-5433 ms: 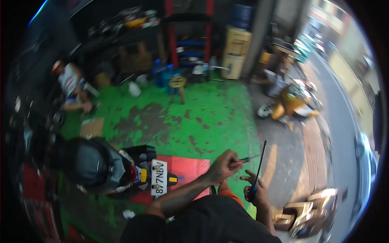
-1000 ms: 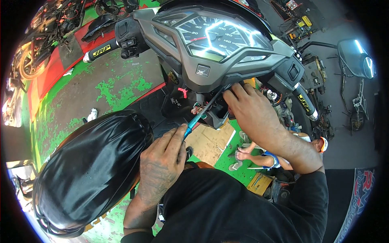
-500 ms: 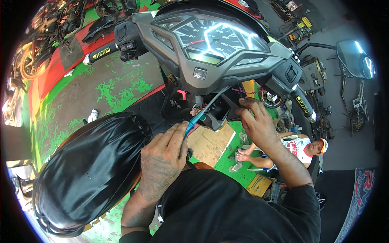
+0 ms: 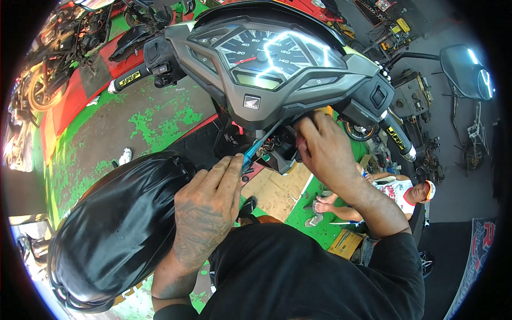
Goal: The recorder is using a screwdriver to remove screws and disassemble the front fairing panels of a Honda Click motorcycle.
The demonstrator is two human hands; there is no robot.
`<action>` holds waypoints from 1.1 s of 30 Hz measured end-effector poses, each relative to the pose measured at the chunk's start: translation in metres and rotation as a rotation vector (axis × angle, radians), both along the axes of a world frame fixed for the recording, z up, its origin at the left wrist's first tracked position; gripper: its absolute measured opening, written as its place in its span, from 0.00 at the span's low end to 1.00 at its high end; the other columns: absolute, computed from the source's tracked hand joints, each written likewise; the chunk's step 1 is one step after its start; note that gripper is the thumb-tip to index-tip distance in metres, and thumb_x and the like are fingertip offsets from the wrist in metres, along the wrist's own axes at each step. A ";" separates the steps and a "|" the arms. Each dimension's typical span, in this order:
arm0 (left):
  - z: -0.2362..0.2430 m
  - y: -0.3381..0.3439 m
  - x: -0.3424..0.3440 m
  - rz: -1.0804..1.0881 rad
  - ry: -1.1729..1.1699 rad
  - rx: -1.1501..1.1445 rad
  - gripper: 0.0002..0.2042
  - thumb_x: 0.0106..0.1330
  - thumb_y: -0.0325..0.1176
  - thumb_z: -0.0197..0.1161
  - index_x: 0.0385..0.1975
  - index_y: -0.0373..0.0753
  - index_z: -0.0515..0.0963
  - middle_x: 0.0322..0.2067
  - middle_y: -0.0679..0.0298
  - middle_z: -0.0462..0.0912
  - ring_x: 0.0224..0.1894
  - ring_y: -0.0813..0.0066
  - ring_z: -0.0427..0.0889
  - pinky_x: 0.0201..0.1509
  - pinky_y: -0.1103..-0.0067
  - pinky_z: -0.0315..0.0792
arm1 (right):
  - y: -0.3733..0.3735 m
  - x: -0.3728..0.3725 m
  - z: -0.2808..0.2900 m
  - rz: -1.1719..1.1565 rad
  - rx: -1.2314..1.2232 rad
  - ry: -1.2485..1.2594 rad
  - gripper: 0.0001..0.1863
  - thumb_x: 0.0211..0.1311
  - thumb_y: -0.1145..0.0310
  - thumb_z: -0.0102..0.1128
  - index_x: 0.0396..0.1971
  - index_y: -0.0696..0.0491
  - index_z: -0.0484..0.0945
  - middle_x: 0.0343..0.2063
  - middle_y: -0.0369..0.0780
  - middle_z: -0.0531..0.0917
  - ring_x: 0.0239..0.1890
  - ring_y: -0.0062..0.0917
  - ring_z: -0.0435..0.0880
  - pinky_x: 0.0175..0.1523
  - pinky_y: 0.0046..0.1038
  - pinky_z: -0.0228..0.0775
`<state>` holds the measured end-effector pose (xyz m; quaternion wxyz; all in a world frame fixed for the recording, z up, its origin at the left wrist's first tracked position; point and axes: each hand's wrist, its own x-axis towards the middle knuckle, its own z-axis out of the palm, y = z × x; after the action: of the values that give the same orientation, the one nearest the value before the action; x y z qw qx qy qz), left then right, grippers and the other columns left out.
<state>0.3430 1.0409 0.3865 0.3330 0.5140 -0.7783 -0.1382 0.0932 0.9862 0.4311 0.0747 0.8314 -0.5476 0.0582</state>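
Observation:
My left hand is closed round the teal, see-through handle of a screwdriver. The metal shaft slants up and right, and its tip is hidden under the grey handlebar cover of a scooter. My right hand reaches up beside the shaft, at the lower right of that cover. Its fingers are bent inward, with the fingertips partly hidden, so what they hold, if anything, does not show. Above both hands sits the instrument panel, with bright light reflections across it. Wires show in the opened front section below the cover.
A black-covered seat lies to my left. The left grip, right grip and a mirror stick out at the sides. Cardboard lies on the green floor. A person sits at the right, near a yellow box.
My right hand has moved up and left, closer under the cover. My left hand and the screwdriver have shifted slightly left. The handlebar has shifted a little left in view.

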 end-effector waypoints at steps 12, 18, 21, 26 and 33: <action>-0.006 -0.011 -0.002 -0.028 0.007 -0.023 0.18 0.60 0.25 0.70 0.51 0.36 0.82 0.45 0.59 0.87 0.37 0.67 0.86 0.44 0.73 0.81 | 0.012 -0.034 -0.045 0.176 -0.119 0.014 0.20 0.48 0.68 0.68 0.44 0.49 0.78 0.44 0.42 0.76 0.49 0.40 0.79 0.51 0.40 0.75; 0.008 -0.022 0.000 -0.047 -0.144 -0.177 0.19 0.59 0.30 0.69 0.52 0.38 0.83 0.45 0.64 0.87 0.31 0.76 0.80 0.33 0.79 0.79 | 0.009 -0.019 -0.032 0.147 -0.112 -0.066 0.13 0.58 0.71 0.69 0.42 0.53 0.78 0.41 0.44 0.76 0.44 0.41 0.80 0.46 0.39 0.75; 0.022 -0.027 0.003 -0.054 -0.281 -0.252 0.18 0.59 0.32 0.67 0.51 0.40 0.83 0.46 0.66 0.87 0.32 0.77 0.80 0.33 0.79 0.78 | 0.007 -0.012 -0.023 0.101 -0.090 -0.091 0.12 0.59 0.71 0.68 0.40 0.53 0.76 0.36 0.44 0.72 0.39 0.40 0.77 0.42 0.39 0.72; 0.032 -0.030 0.001 -0.071 -0.332 -0.310 0.18 0.60 0.32 0.65 0.51 0.41 0.83 0.46 0.67 0.87 0.34 0.76 0.80 0.34 0.79 0.78 | 0.013 -0.018 -0.025 0.059 -0.072 -0.109 0.13 0.59 0.71 0.65 0.44 0.54 0.75 0.37 0.45 0.72 0.42 0.42 0.78 0.46 0.41 0.73; 0.025 -0.025 -0.001 -0.031 -0.307 -0.295 0.18 0.58 0.31 0.66 0.51 0.40 0.84 0.47 0.67 0.86 0.33 0.76 0.79 0.33 0.80 0.77 | 0.013 -0.019 -0.027 0.049 -0.084 -0.139 0.14 0.57 0.72 0.65 0.43 0.53 0.76 0.37 0.45 0.72 0.42 0.40 0.78 0.45 0.41 0.72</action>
<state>0.3416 1.0155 0.4113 0.2799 0.4627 -0.8396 0.0520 0.0742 0.9993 0.4042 0.0698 0.8346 -0.5280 0.1406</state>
